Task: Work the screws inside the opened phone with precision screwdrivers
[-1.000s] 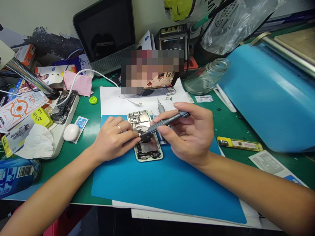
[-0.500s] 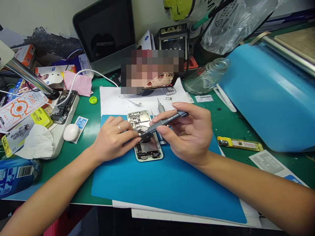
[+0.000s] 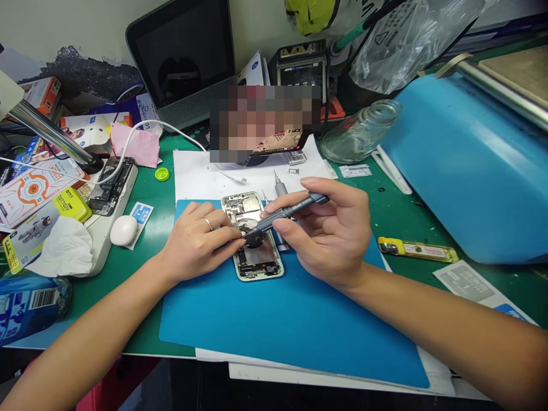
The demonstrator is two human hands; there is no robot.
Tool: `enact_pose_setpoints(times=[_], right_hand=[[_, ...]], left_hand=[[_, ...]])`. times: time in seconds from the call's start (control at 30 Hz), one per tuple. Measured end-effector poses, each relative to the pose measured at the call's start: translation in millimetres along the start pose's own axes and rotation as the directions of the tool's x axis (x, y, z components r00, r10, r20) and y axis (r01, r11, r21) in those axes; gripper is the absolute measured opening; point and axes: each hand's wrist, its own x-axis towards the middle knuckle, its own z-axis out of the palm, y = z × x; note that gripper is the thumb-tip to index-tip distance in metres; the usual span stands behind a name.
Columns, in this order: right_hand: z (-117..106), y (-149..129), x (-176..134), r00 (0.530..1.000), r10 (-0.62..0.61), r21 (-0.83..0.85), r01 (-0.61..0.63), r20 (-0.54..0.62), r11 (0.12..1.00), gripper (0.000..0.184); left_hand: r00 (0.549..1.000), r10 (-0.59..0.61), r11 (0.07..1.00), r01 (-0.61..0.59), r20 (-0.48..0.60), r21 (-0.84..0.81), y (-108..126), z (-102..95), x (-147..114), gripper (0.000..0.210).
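Observation:
An opened smartphone (image 3: 262,255) lies on the blue mat (image 3: 265,325), its inner parts bare. My right hand (image 3: 336,237) grips a grey screwdriver (image 3: 285,213) between thumb and fingers, slanted down to the left across the phone. Its tip points at the phone's left edge, by my left fingertips. My left hand (image 3: 199,242) is at that edge with thumb and forefinger closed together; whatever may be between them is hidden. A round black part (image 3: 256,240) shows under the screwdriver's shaft. Behind the phone, a second grey screwdriver (image 3: 279,186) is partly covered by my right hand.
A propped phone (image 3: 278,141), partly blurred out, stands at the back beside a glass jar (image 3: 353,137). On the right lie a yellow cutter knife (image 3: 417,250) and a large blue object (image 3: 475,171). Boxes, a white earphone case (image 3: 124,230) and a crumpled tissue (image 3: 64,248) crowd the left.

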Motion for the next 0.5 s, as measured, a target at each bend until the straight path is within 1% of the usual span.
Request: enact_pose_setpoints(times=[0.27,0.5], right_hand=[[0.3,-2.5,2.2,1.000,-0.017,0.028,0.017,0.004,0.999,0.053],[0.6,-1.3,1.6,1.000,-0.010,-0.007,0.010,0.003,1.000,0.051]], left_hand=[[0.999,0.008,1.000,-0.009,-0.039,-0.020,1.9,-0.1,2.8,0.016],[1.000,0.005,1.000,-0.006,-0.029,-0.023,1.2,-0.5,2.4,0.018]])
